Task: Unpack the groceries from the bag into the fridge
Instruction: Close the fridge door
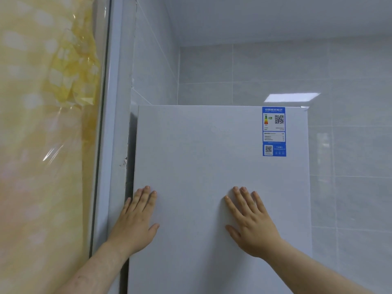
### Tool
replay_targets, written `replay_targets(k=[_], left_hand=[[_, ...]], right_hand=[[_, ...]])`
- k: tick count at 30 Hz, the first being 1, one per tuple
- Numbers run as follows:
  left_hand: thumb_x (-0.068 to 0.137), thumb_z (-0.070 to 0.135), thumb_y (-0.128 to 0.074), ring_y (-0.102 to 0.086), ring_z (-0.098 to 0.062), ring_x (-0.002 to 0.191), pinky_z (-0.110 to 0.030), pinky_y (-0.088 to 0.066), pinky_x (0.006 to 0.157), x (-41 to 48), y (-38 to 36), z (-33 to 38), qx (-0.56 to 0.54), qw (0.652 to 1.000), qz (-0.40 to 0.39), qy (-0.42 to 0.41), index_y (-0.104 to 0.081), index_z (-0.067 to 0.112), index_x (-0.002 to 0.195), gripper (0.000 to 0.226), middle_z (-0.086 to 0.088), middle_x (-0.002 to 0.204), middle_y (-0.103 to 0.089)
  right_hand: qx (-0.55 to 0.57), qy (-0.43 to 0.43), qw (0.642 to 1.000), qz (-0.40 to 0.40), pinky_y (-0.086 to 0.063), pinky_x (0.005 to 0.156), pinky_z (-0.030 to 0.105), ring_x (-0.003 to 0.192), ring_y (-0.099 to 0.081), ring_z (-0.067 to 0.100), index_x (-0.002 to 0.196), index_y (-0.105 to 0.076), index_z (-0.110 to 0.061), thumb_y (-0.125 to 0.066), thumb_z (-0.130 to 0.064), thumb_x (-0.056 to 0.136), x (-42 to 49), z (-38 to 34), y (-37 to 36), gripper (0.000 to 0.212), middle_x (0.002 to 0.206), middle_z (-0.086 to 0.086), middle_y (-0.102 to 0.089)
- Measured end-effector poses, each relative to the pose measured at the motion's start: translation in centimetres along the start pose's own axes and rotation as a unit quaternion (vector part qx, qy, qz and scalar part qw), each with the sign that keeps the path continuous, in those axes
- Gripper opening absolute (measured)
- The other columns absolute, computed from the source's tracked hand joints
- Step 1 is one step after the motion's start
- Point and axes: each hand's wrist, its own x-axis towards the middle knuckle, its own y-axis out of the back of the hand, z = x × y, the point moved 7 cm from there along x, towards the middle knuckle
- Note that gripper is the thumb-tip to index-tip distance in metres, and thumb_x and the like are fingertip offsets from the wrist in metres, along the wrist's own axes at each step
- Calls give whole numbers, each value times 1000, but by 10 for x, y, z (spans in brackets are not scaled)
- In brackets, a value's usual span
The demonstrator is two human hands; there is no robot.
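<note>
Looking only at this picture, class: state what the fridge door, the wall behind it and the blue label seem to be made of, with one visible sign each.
Fridge door: probably painted metal, smooth matt white; it shows no glare. Wall: likely glazed ceramic tile; grout lines and a reflected light patch. Blue label: a printed sticker lying flat, paper or plastic, I cannot tell.

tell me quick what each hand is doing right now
Left hand: open, fingers straight, flat against the fridge door.
Right hand: open, flat against the same door, holding nothing.
</note>
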Motion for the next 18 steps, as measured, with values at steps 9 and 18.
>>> replay_targets(k=[9,18], left_hand=[[94,54,-47,29,-17,144,-34,12,117,7,-14,-3,-22,999,-29,19,34,24,140,98,3,150,41],[90,63,-47,35,-16,141,-36,15,117,6,-25,-7,4,999,-27,38,39,25,139,105,6,148,46]], right_hand=[[-13,-11,999,-34,-16,116,54,148,-20,34,153,-29,-15,-46,-60,85,3,2,-14,83,161,16,-22],[-4,-19,998,-58,-15,117,53,148,-19,32,154,-27,-17,-47,-63,82,4,3,-15,88,161,14,-22]])
